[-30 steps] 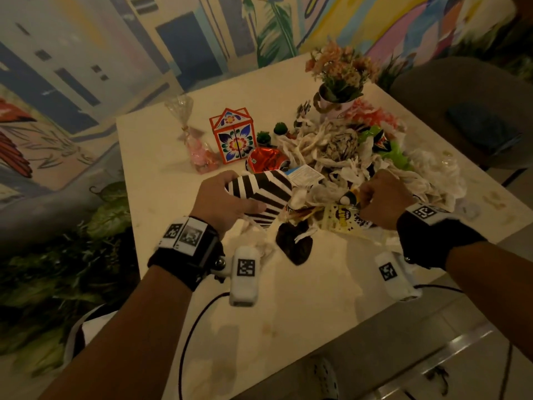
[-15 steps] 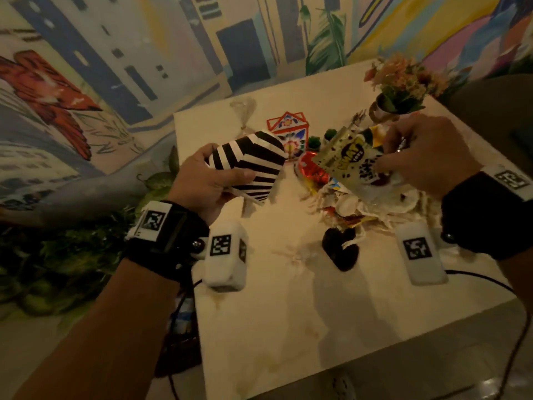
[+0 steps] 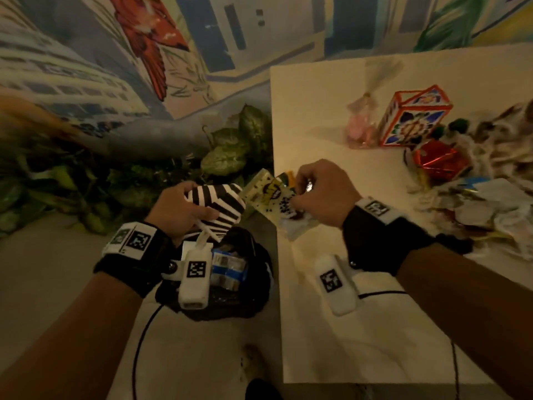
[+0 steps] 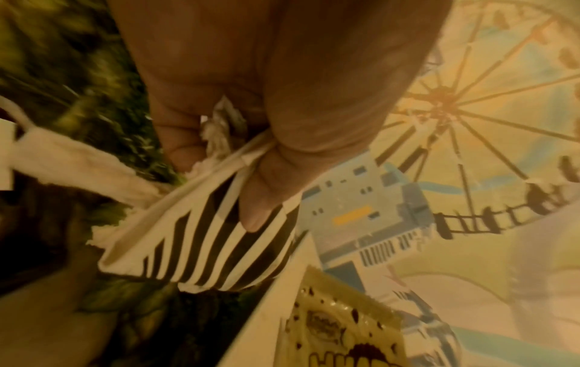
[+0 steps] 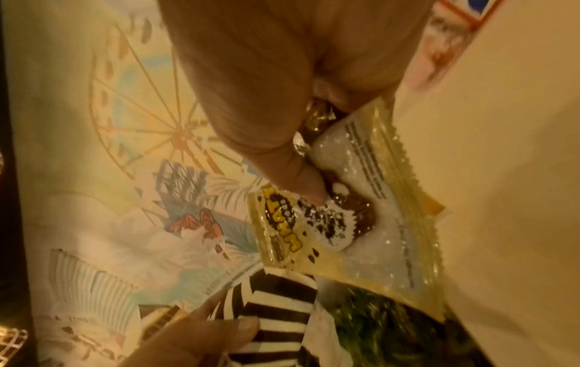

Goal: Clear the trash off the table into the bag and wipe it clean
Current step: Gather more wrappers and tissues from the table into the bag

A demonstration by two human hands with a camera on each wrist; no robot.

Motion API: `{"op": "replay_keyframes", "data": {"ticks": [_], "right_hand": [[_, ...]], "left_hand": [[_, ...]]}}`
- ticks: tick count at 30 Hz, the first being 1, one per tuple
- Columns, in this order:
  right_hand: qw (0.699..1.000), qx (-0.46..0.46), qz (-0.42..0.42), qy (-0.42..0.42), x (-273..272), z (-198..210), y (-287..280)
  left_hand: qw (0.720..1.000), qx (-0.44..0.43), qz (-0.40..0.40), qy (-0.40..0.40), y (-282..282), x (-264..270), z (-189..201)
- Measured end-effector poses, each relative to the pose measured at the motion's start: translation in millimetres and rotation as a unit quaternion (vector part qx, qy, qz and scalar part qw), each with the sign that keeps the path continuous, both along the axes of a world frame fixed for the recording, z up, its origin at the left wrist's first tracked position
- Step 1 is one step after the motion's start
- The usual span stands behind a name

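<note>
Left hand (image 3: 176, 209) gripped black-and-white striped paper piece (image 3: 219, 206) | right hand (image 3: 320, 194) pinched crinkled yellow snack wrapper (image 3: 274, 197) | both had swung off cream table (image 3: 331, 327) to centre frame, above black trash bag (image 3: 248, 298) | drop judged imminent; litter pile (image 3: 484, 197) remained right.

Beside the white table (image 3: 331, 327), one black trash bag (image 3: 253, 298) lay open. Two hands (image 3: 178, 209) held one striped paper piece (image 3: 219, 203) and one yellow snack wrapper (image 3: 271, 194). On the table stood one patterned box (image 3: 412, 119), one pink candy bag (image 3: 360, 131).
</note>
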State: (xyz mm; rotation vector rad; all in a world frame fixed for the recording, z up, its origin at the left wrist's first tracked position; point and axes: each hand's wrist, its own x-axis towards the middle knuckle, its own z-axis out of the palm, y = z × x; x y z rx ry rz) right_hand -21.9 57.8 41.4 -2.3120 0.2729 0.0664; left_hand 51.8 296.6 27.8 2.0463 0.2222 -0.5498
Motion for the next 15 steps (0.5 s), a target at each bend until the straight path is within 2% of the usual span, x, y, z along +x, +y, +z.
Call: {"op": "replay_keyframes", "data": {"ticks": [6,10,12,15], "right_hand": [[0.997,0.019,-0.008,0.079,33.3,-66.1,80.4],[0.989,0.026,-0.033,0.141,55.6,-114.7,124.1],[0.985,0.045,-0.063,0.156,66.0,-144.7,142.7],[0.971,0.083,-0.114,0.194,74.5,-192.1,165.2]], "left_hand": [[0.992,-0.015,0.09,0.084,54.1,19.0,-85.8],[0.974,-0.048,0.161,0.154,91.8,36.6,-158.6],[0.965,-0.047,0.18,0.185,112.3,48.4,-205.9],[0.952,-0.063,0.189,0.234,148.9,66.2,-311.4]]}}
